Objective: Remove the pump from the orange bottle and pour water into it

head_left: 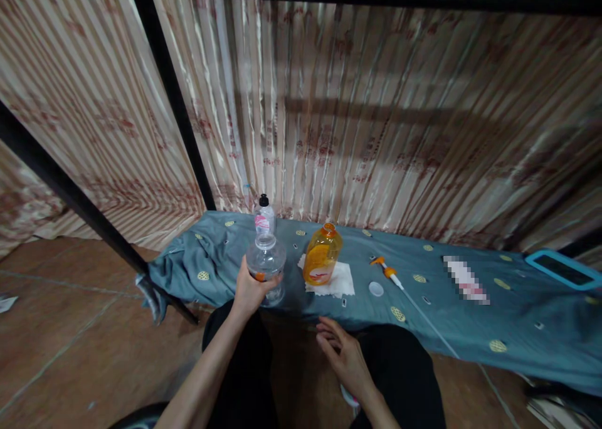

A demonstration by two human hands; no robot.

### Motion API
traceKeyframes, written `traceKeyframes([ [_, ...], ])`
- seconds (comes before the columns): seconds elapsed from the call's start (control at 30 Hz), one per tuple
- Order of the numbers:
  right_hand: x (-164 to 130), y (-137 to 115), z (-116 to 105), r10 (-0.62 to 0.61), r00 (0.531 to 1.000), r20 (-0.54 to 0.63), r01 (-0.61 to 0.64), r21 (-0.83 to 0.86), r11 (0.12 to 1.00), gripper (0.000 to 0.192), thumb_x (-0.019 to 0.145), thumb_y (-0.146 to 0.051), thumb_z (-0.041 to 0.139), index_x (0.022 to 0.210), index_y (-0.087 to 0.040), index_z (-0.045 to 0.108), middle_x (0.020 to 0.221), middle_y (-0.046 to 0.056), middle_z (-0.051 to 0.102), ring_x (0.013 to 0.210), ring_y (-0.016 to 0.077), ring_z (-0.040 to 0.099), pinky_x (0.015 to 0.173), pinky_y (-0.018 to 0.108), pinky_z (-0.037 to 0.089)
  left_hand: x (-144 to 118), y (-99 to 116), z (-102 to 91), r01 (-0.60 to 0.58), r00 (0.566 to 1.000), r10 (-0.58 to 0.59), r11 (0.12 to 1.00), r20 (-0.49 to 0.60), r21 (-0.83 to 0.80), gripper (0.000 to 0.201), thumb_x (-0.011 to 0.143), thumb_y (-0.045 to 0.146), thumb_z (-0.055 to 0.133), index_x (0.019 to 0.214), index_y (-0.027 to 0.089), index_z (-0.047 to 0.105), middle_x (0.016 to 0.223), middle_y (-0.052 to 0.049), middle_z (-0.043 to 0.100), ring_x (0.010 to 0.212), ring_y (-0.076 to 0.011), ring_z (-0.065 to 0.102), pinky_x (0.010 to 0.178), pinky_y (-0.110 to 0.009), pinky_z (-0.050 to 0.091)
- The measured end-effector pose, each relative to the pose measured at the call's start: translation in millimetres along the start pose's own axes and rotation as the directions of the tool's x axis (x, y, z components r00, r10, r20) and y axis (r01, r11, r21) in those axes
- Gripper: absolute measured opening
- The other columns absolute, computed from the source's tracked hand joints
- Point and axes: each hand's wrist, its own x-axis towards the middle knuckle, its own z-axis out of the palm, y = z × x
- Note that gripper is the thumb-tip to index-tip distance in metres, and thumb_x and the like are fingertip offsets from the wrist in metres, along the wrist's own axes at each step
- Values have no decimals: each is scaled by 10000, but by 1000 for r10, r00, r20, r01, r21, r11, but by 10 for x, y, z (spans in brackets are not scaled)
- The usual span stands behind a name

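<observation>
- At the left, a slanting black pole [174, 96] stands before a striped curtain [376, 103], which runs behind everything.
- Next, near the front edge of the patterned teal cloth [470, 338], the left hand [253, 291] has its grip wrapped around a clear bottle [267, 258], upright, with an open mouth; whether its base touches the cloth I cannot tell.
- Just beyond it, a black-capped bottle [264, 218] with a pink label stands on the far side.
- To the right, an orange bottle [322, 256] stands open-mouthed on a white tissue [345, 278].
- Nearer, by the right knee, the right hand [345, 357] has a loose, fairly wide grip, fingers slightly bent, apart from the bottles.
- Further right, a round pale disc [375, 289] lies just beside an orange-and-white pump [389, 273], whose thin tube reaches toward the near edge.
- Beyond these lies a pixelated item [465, 280], unreadable.
- At the far right, a blue-framed object [562, 270] lies flat.
</observation>
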Motion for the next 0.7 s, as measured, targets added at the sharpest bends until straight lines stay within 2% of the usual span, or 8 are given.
traceKeyframes([
  [0.07,13,-33,34,37,999,29,-42,193,980,475,774,-503,619,1138,-201,569,1101,116,655,1039,237,615,945,438,436,-173,101,-3,31,995,-26,998,92,-52,665,466,300,818,1044,156,522,990,-69,665,934,-255,642,888,-411,504],
  [0.13,30,-68,55,77,995,71,-99,401,911,473,767,-522,625,1151,-252,564,1150,82,650,1097,218,594,975,410,409,-343,201,28,84,978,-59,989,199,-119,684,451,314,831,1045,150,535,997,-88,673,956,-278,639,885,-431,508],
  [0.27,29,-126,28,102,964,245,-250,710,659,482,744,-669,535,1105,-357,598,1222,15,630,1109,229,590,938,453,430,-609,429,170,225,883,-62,926,466,-302,655,463,342,844,1024,155,564,983,-102,689,938,-292,652,858,-435,531],
  [0.37,-9,-149,-53,81,921,382,-368,782,502,610,720,-789,387,1025,-334,655,1066,59,698,992,286,641,816,546,474,-719,634,292,318,804,-22,861,594,-398,647,469,342,853,1024,167,569,968,-95,699,903,-286,669,854,-431,539],
  [0.43,-42,-165,-113,46,900,432,-408,803,434,670,710,-823,316,1020,-346,671,974,62,720,870,285,671,721,541,503,-754,765,355,360,763,21,816,646,-451,677,458,349,862,1043,176,568,982,-93,700,893,-284,673,845,-425,548],
  [0.57,-120,-206,-195,-75,885,459,-397,830,392,694,612,-826,478,959,-279,728,863,98,730,590,202,654,514,329,514,-760,920,431,420,661,59,798,748,-434,648,482,439,849,1020,186,592,862,-72,703,797,-277,681,678,-377,585],
  [0.63,-163,-213,-215,-115,889,443,-370,844,388,690,556,-789,582,948,-243,740,842,118,729,558,180,641,467,261,488,-748,930,465,464,601,55,789,798,-403,661,500,459,839,1049,193,584,836,-65,699,708,-249,676,528,-313,559],
  [0.7,-202,-205,-231,-123,907,403,-332,863,380,611,574,-734,626,945,-262,741,837,103,733,606,188,658,496,256,500,-733,911,504,513,560,49,763,827,-393,682,519,445,836,1091,194,562,865,-67,698,654,-220,666,458,-268,518],
])
